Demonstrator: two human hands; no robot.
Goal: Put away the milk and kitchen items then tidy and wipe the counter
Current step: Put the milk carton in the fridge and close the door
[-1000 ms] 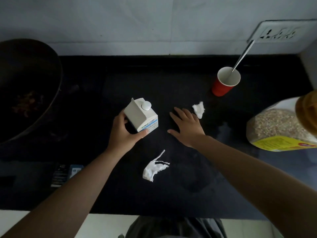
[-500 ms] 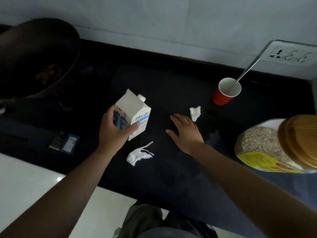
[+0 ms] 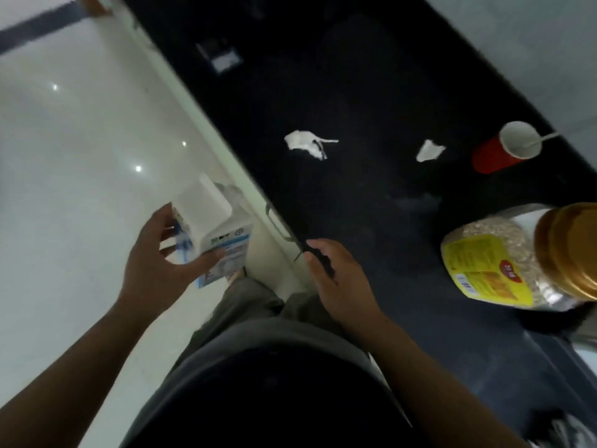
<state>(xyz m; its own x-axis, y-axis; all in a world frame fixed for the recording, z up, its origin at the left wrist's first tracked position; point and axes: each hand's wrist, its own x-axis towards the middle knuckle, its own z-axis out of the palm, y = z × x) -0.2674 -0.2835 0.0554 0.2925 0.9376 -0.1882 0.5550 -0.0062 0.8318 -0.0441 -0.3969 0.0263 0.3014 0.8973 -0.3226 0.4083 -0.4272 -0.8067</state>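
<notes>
My left hand (image 3: 155, 253) holds the milk carton (image 3: 216, 227) tight. My right hand (image 3: 339, 282) is loose and empty by the counter (image 3: 355, 92).

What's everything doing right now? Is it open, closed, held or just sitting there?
milk carton, held in the left hand, off the counter, above the floor.
right hand, empty, at the counter edge.
red cup, standing, spoon in it.
oats jar, lid on.
paper scraps, crumpled, lying on the counter.
</notes>
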